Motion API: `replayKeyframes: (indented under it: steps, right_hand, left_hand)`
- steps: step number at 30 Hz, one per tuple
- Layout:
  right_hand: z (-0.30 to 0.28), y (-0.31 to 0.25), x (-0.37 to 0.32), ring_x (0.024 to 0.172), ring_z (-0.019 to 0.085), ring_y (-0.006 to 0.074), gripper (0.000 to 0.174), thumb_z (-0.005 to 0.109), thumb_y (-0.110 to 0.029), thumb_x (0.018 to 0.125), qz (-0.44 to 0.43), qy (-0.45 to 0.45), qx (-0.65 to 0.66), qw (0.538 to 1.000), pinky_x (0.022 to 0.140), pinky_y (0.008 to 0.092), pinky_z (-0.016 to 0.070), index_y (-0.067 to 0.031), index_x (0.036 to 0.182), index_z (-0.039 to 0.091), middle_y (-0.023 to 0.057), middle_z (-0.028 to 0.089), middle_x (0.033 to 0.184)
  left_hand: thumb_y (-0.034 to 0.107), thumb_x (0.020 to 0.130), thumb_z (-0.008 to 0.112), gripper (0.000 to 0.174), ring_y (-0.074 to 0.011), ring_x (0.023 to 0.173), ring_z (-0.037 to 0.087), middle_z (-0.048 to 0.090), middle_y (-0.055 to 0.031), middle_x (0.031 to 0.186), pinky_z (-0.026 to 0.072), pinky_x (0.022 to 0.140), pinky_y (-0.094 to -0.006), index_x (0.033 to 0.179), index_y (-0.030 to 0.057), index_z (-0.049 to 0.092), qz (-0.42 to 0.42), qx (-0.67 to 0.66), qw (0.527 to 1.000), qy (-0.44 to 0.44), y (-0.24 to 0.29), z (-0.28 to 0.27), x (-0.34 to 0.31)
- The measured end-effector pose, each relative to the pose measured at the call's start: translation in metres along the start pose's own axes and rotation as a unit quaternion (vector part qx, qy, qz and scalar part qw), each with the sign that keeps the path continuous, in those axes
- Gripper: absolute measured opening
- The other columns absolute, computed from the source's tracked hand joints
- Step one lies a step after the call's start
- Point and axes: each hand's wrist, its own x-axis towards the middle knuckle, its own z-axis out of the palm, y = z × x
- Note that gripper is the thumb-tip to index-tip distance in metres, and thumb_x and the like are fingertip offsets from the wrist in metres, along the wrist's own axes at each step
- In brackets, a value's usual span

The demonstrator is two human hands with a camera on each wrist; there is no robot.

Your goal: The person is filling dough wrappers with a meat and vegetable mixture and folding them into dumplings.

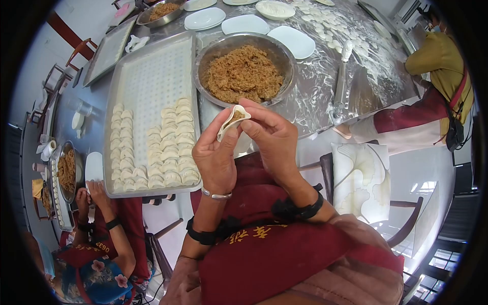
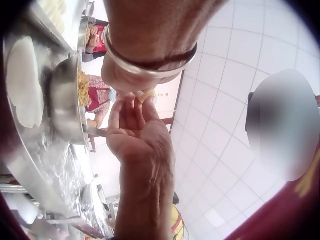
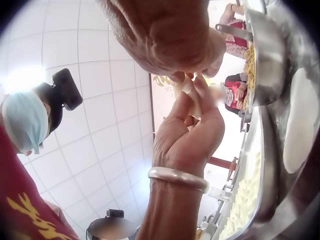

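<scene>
A round dough wrapper (image 1: 235, 122) with brown filling inside is held up between both hands in front of the steel bowl of filling (image 1: 244, 73). My left hand (image 1: 216, 157) pinches its left side with thumb and fingers, a silver bangle on the wrist. On the opposite side my right hand (image 1: 272, 137) pinches the wrapper's edge. The middle of the wrapper gapes, showing filling. In the right wrist view the pale dough (image 3: 192, 97) shows between the fingertips of both hands; in the left wrist view it is mostly hidden.
Left of the bowl lies a tray (image 1: 152, 66) with rows of folded dumplings (image 1: 170, 147). White plates (image 1: 292, 41) stand behind the bowl, floured wrappers (image 1: 330, 25) at the back right. A rolling pin (image 1: 343, 71) lies on the right. Another person's hands (image 1: 94, 195) work at the left.
</scene>
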Motion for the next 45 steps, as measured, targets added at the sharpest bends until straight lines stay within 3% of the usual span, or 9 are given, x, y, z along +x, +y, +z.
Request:
replayKeyframes:
  steps: [4, 10, 16, 22, 25, 31, 33, 40, 45]
  right_hand:
    - [0.003, -0.001, 0.000, 0.108, 0.064, 0.0216, 0.020, 0.067, 0.002, 0.088, -0.006, 0.021, -0.007, 1.000, 0.093, 0.0325, 0.0523, 0.0096, 0.107, 0.066, 0.0229, 0.059, 0.129]
    - [-0.008, -0.001, 0.005, 0.102, 0.064, 0.0184, 0.015, 0.067, 0.000, 0.087, -0.043, 0.001, -0.045, 0.998, 0.091, 0.0309, 0.0515, 0.0068, 0.100, 0.069, 0.0195, 0.065, 0.122]
    - [-0.016, -0.003, 0.008, 0.120, 0.058, 0.0249, 0.025, 0.072, -0.007, 0.087, -0.045, -0.035, -0.086, 0.995, 0.103, 0.0351, 0.0450, 0.0037, 0.109, 0.069, 0.0197, 0.063, 0.126]
    - [-0.015, -0.010, 0.008, 0.131, 0.049, 0.0277, 0.026, 0.072, -0.008, 0.087, 0.006, -0.105, 0.013, 0.994, 0.110, 0.0372, 0.0380, 0.0027, 0.111, 0.069, 0.0180, 0.060, 0.131]
    - [-0.017, -0.005, 0.007, 0.129, 0.051, 0.0290, 0.024, 0.073, -0.010, 0.086, -0.022, -0.097, 0.009, 0.995, 0.109, 0.0380, 0.0390, 0.0020, 0.106, 0.070, 0.0176, 0.062, 0.127]
    - [-0.014, -0.007, 0.006, 0.121, 0.058, 0.0289, 0.018, 0.075, -0.007, 0.080, -0.167, -0.053, -0.215, 0.961, 0.103, 0.0384, 0.0433, -0.0026, 0.097, 0.072, 0.0155, 0.069, 0.114]
    - [-0.014, -0.005, 0.006, 0.119, 0.060, 0.0289, 0.017, 0.075, -0.007, 0.079, -0.184, -0.046, -0.221, 0.957, 0.101, 0.0384, 0.0448, -0.0033, 0.096, 0.072, 0.0145, 0.070, 0.112]
    - [-0.017, -0.006, 0.008, 0.116, 0.061, 0.0296, 0.012, 0.074, -0.006, 0.080, -0.204, -0.070, -0.216, 0.952, 0.097, 0.0385, 0.0475, -0.0026, 0.091, 0.071, 0.0131, 0.071, 0.111]
    - [-0.029, -0.010, 0.010, 0.122, 0.057, 0.0304, 0.024, 0.074, -0.010, 0.081, -0.182, -0.113, -0.264, 0.940, 0.099, 0.0377, 0.0461, -0.0030, 0.104, 0.072, 0.0144, 0.069, 0.117]
  left_hand:
    - [0.003, 0.094, 0.061, 0.042, -0.0236, 0.116, 0.060, 0.059, -0.0179, 0.128, 0.0503, 0.103, -0.0376, 0.133, -0.0091, 0.050, -0.007, -0.002, 1.000, -0.007, -0.002, 0.000, -0.001]
    - [0.001, 0.093, 0.062, 0.040, -0.0240, 0.115, 0.061, 0.060, -0.0203, 0.126, 0.0499, 0.103, -0.0381, 0.130, -0.0116, 0.052, -0.001, -0.041, 0.999, -0.023, -0.005, 0.003, -0.002]
    - [0.005, 0.094, 0.062, 0.041, -0.0249, 0.118, 0.059, 0.058, -0.0204, 0.130, 0.0494, 0.103, -0.0383, 0.131, -0.0103, 0.051, 0.005, -0.051, 0.998, -0.037, -0.002, 0.003, -0.001]
    - [0.006, 0.094, 0.063, 0.043, -0.0252, 0.119, 0.059, 0.056, -0.0203, 0.132, 0.0498, 0.103, -0.0373, 0.132, -0.0096, 0.050, -0.007, -0.058, 0.997, -0.056, -0.002, -0.002, -0.003]
    - [0.005, 0.095, 0.061, 0.043, -0.0241, 0.116, 0.060, 0.058, -0.0180, 0.129, 0.0504, 0.103, -0.0371, 0.133, -0.0086, 0.049, -0.020, -0.064, 0.996, -0.062, 0.000, -0.001, -0.005]
    - [0.002, 0.095, 0.058, 0.042, -0.0229, 0.111, 0.063, 0.059, -0.0188, 0.125, 0.0555, 0.096, -0.0359, 0.134, -0.0091, 0.048, -0.023, -0.037, 0.999, -0.014, 0.004, 0.005, -0.007]
    - [0.001, 0.095, 0.058, 0.041, -0.0226, 0.109, 0.064, 0.060, -0.0187, 0.123, 0.0565, 0.095, -0.0355, 0.133, -0.0097, 0.048, -0.019, -0.022, 1.000, -0.011, 0.006, 0.007, -0.007]
    - [0.000, 0.093, 0.062, 0.033, -0.0211, 0.105, 0.065, 0.063, -0.0199, 0.119, 0.0563, 0.093, -0.0330, 0.123, -0.0106, 0.058, -0.025, 0.029, 0.999, -0.014, 0.008, 0.007, -0.008]
    - [0.000, 0.093, 0.062, 0.033, -0.0204, 0.105, 0.065, 0.064, -0.0184, 0.119, 0.0560, 0.092, -0.0322, 0.124, -0.0099, 0.058, -0.036, 0.041, 0.998, -0.016, 0.007, 0.002, -0.007]
